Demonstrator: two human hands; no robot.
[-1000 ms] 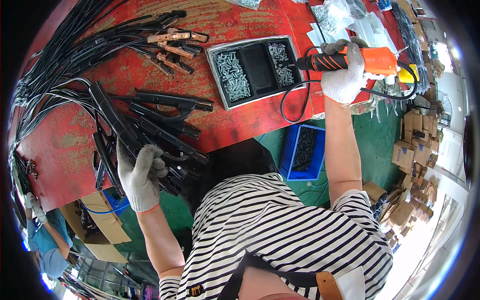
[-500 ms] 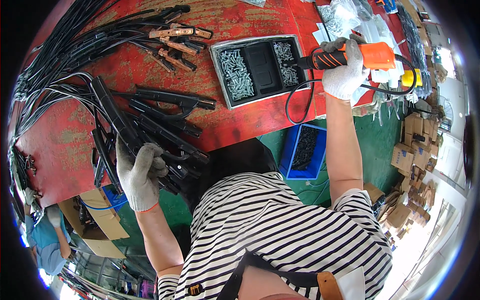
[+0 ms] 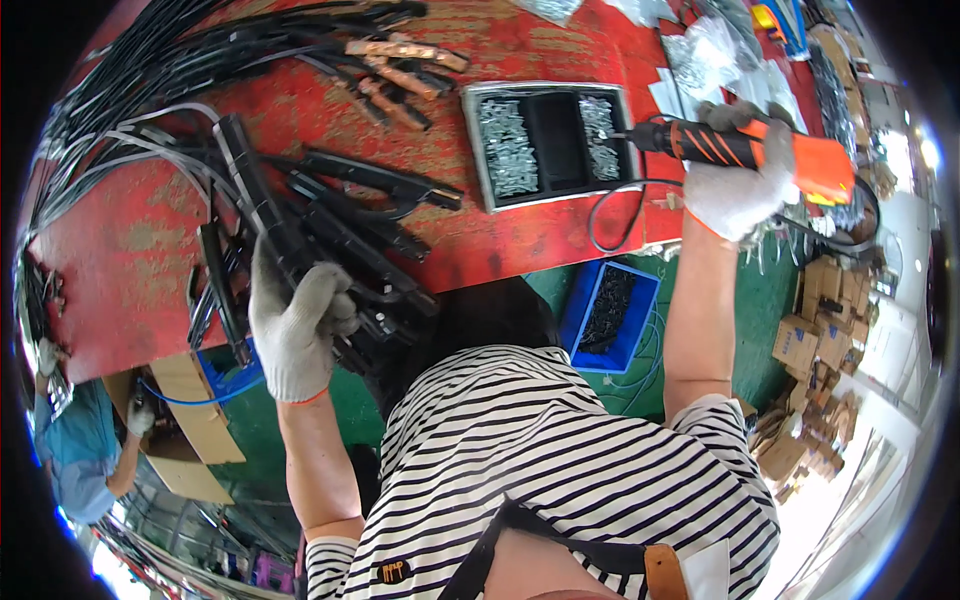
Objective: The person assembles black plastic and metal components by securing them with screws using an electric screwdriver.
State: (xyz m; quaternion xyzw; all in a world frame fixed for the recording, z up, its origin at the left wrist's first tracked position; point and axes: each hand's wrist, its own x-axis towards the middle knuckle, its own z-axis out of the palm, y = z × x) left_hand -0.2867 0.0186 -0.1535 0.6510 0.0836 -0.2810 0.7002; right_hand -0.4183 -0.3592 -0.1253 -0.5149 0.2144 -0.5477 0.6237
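In a pale work glove, my left hand (image 3: pixel 305 320) is closed around a long black welding electrode holder (image 3: pixel 250 185) near the table's front edge. More black holders (image 3: pixel 370 185) lie beside it, their cables running off to the left. My gloved right hand (image 3: pixel 745 180) grips an orange and black electric screwdriver (image 3: pixel 710 145). Its tip points left, at the right compartment of a black tray (image 3: pixel 560 140) with a pale rim. Silvery screws (image 3: pixel 508 150) fill the left compartment, and others (image 3: pixel 600 140) lie in the right one. Whether the bit touches them I cannot tell.
Copper-coloured clamp jaws (image 3: pixel 405 50) with black cables lie at the back left. Plastic bags (image 3: pixel 705 50) sit at the back right. Below the table edge stands a blue bin (image 3: pixel 570 320) of dark parts. Another person (image 3: pixel 85 440) works at far left beside a cardboard box (image 3: pixel 190 470).
The table and tray have shifted rightward in view. The screwdriver's orange end has dipped, and its tip still points at the right screw compartment. My left hand keeps its hold on the electrode holder.
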